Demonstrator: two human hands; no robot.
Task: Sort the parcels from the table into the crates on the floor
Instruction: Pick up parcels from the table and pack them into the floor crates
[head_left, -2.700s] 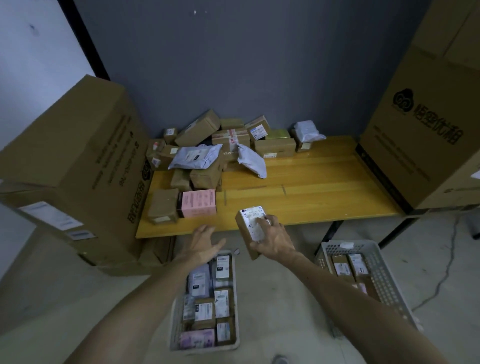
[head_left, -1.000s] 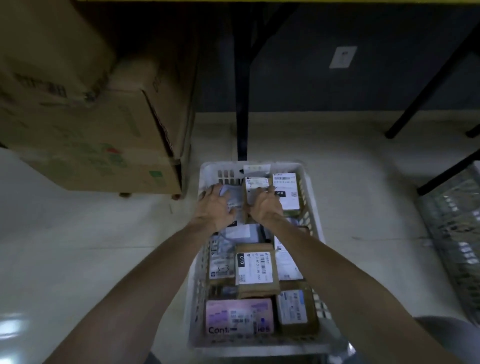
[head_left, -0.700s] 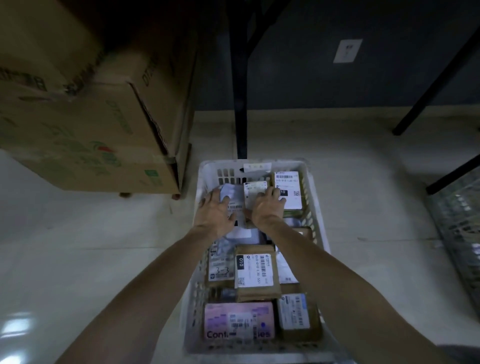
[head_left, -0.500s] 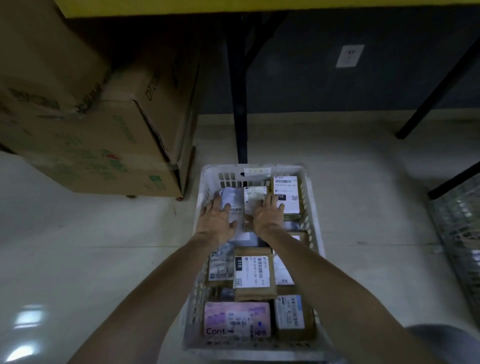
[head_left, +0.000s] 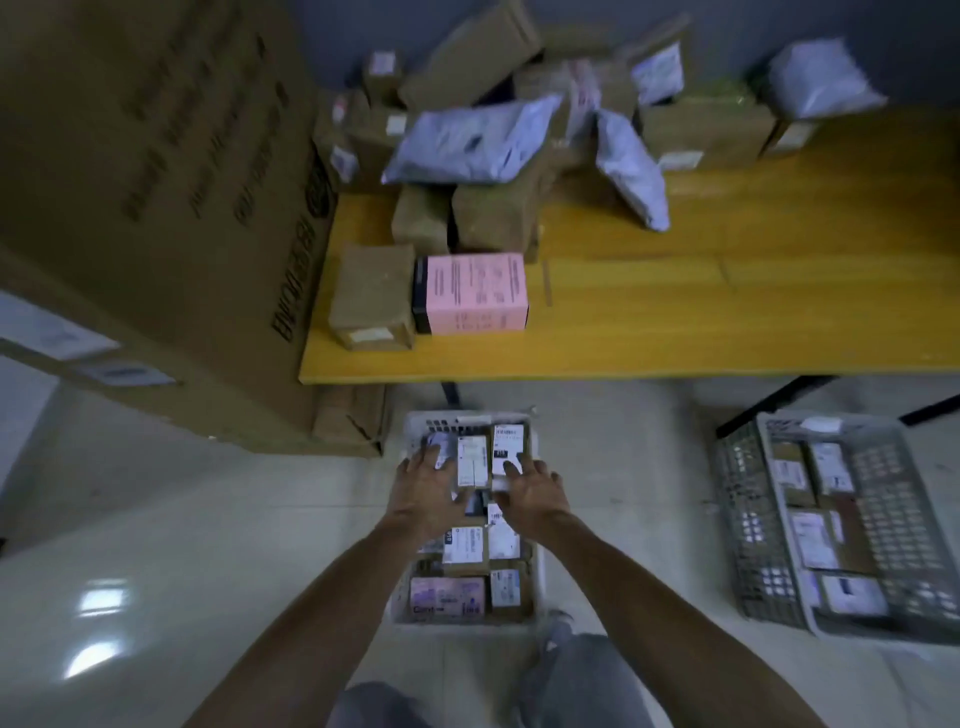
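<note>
A white crate (head_left: 540, 566) on the floor below me holds several labelled parcels. A small brown parcel with a white label (head_left: 471, 460) lies at the crate's far end between my hands. My left hand (head_left: 423, 491) and my right hand (head_left: 532, 493) hover over the crate with fingers spread, holding nothing. On the yellow table (head_left: 675, 312) beyond sit a pink box (head_left: 472, 293), a brown box (head_left: 371, 296), grey mailer bags (head_left: 467, 143) and several more brown boxes.
A second grey crate (head_left: 893, 525) with several parcels stands on the floor at right. Large cardboard cartons (head_left: 156, 208) rise at left beside the table. Black table legs (head_left: 779, 395) run under the table. Glossy pale floor lies around the crates.
The view has risen from under the table to show the tabletop. My hands have let go of the small parcel in the white crate and drawn slightly back toward me.
</note>
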